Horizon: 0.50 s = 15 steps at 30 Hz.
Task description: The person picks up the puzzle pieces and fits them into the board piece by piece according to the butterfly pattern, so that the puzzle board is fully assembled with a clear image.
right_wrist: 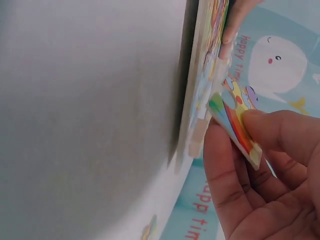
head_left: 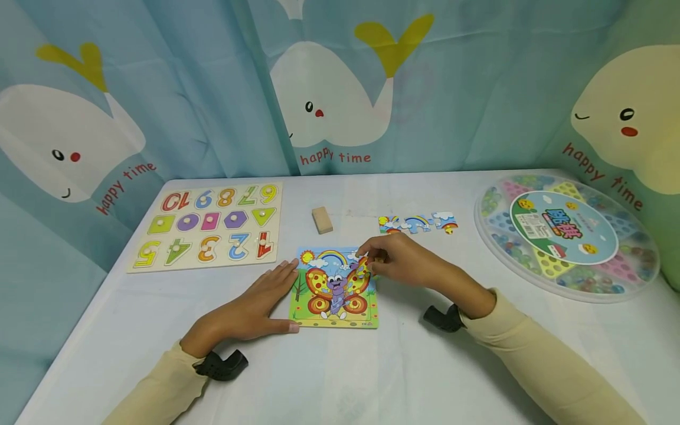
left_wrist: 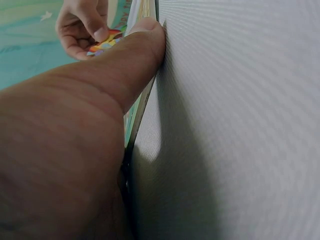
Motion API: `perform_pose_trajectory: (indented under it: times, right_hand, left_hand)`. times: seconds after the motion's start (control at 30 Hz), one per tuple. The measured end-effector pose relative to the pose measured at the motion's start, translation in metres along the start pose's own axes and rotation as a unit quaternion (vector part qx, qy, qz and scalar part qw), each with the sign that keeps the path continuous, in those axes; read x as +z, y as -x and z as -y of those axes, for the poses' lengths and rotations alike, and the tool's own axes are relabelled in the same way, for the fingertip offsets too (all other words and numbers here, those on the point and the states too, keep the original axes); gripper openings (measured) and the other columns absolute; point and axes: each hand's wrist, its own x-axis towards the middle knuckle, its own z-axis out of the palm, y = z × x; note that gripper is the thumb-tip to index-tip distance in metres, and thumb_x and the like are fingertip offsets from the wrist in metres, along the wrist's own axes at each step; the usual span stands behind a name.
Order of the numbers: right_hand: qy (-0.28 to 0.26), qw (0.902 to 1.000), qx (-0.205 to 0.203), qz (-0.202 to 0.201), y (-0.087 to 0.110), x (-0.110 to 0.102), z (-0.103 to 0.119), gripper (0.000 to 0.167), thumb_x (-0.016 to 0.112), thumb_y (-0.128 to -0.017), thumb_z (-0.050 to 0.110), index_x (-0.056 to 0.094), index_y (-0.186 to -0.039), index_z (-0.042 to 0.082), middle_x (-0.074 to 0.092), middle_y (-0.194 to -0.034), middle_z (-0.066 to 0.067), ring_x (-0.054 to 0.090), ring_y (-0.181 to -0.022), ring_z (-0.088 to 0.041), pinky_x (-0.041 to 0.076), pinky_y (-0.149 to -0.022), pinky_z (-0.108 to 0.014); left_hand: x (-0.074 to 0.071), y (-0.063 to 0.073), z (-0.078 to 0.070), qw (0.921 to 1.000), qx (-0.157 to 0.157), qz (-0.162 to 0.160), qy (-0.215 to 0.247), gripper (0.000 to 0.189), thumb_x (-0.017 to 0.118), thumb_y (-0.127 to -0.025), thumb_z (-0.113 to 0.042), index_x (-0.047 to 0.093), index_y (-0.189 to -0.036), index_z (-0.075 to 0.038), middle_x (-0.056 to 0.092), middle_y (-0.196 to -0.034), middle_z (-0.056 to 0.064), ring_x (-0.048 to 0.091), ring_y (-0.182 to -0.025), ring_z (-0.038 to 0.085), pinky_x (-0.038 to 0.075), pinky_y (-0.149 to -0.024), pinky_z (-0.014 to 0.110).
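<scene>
On the white table lies a square butterfly jigsaw board (head_left: 333, 323), its picture mostly filled in. My left hand (head_left: 255, 307) rests flat at its left side, fingers along the left edge and thumb by the lower left corner. Between thumb and fingers, my right hand (head_left: 406, 257) pinches a jigsaw piece (right_wrist: 235, 122), patterned yellow, red and green. In the head view this hand is over the board's upper right part. The held piece is tilted and apart from the board in the right wrist view. In the left wrist view the thumb (left_wrist: 135, 55) lies along the board's edge.
Behind the board are a small wooden block (head_left: 321, 219) and a row of loose jigsaw pieces (head_left: 417, 223). A wooden number and shape board (head_left: 186, 266) lies at the left. A round clear case of marbles (head_left: 565, 227) stands at the right. A curtain (head_left: 212, 118) closes off the back.
</scene>
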Motion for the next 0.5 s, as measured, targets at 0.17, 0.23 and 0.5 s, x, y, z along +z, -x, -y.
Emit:
perform_pose_trajectory:
  times: [0.17, 0.23, 0.5]
  right_hand:
    - [-0.017, 0.9997, 0.0, 0.017, -0.003, 0.005, 0.001, 0.022, 0.065, -0.088, -0.006, 0.068, -0.109, -0.001, 0.063, -0.081, 0.001, 0.058, -0.07, -0.01, 0.05, -0.064, -0.026]
    - [-0.021, 0.9995, 0.002, 0.022, -0.003, 0.007, 0.001, 0.022, 0.065, -0.088, -0.005, 0.068, -0.109, 0.0, 0.063, -0.081, 0.001, 0.059, -0.071, -0.01, 0.051, -0.065, -0.026]
    - [-0.02, 0.999, 0.001, 0.041, -0.006, 0.011, 0.008, 0.02, 0.066, -0.089, -0.003, 0.069, -0.108, 0.003, 0.063, -0.08, 0.002, 0.057, -0.072, -0.01, 0.05, -0.065, -0.025]
  left_hand:
    - [0.0, 0.0, 0.001, 1.0, 0.001, 0.001, -0.001, 0.102, 0.069, -0.084, -0.054, 0.014, -0.156, -0.008, -0.001, -0.163, -0.002, -0.006, -0.147, 0.017, 0.003, -0.118, 0.045]
    - [0.0, -0.001, 0.001, 1.0, 0.003, 0.001, -0.003, 0.102, 0.069, -0.084, -0.055, 0.014, -0.156, -0.008, -0.001, -0.163, -0.002, -0.006, -0.147, 0.017, 0.003, -0.118, 0.044]
    - [0.0, -0.001, 0.002, 1.0, 0.005, 0.004, 0.0, 0.103, 0.068, -0.084, -0.056, 0.013, -0.156, -0.008, -0.001, -0.163, -0.002, -0.006, -0.147, 0.018, 0.003, -0.118, 0.044]
